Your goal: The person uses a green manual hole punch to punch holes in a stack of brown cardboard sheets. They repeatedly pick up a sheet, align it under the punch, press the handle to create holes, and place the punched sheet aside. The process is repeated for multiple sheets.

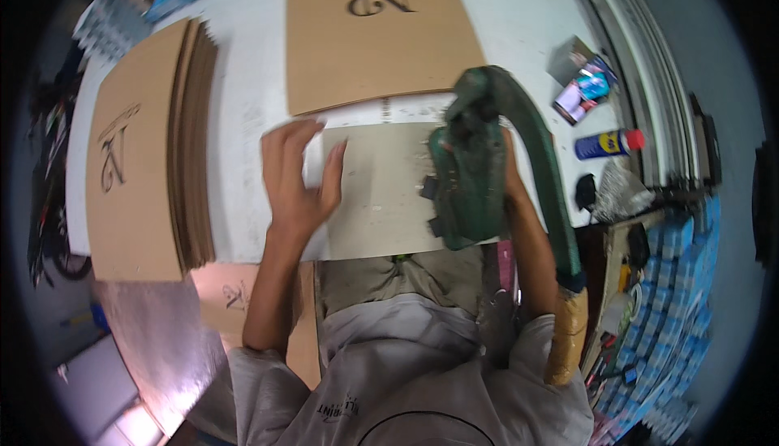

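My left hand is raised over the left edge of a pale grey board, thumb and fingers apart, nothing in it. To the right stands a bulky green metal tool with a long curved arm that ends in a tan wrapped grip; its exact kind I cannot make out. Behind this tool my right hand is mostly covered, so its fingers do not show. Farther off, a brown cardboard sheet with dark printing lies just beyond the pale board.
A stack of brown cardboard sheets stands at the left of the white table. Along the right edge are a blue spray can with a red cap, a small colourful box and a crumpled clear plastic bag.
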Motion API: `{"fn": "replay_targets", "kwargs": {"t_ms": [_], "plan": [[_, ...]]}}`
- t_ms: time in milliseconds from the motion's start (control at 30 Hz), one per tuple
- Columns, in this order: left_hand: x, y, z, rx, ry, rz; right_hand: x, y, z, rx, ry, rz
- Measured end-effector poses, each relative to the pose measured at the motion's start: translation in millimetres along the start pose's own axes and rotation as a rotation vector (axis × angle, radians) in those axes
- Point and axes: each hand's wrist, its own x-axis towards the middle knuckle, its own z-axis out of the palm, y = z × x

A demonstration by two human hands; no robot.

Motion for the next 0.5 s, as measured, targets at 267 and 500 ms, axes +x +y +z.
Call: {"fn": "replay_targets", "kwargs": {"t_ms": [267,500], "plan": [[79.7,-66.6,95.2,0.044,-0.626,0.111,-6.4,-10.9,1.8,-0.239,0.037,-0.232],[93.6,-57.2,85.1,-0.142,-0.808,-0.155,-8.2,11.0,-13.7,0.087,0.110,-0.180]]}}
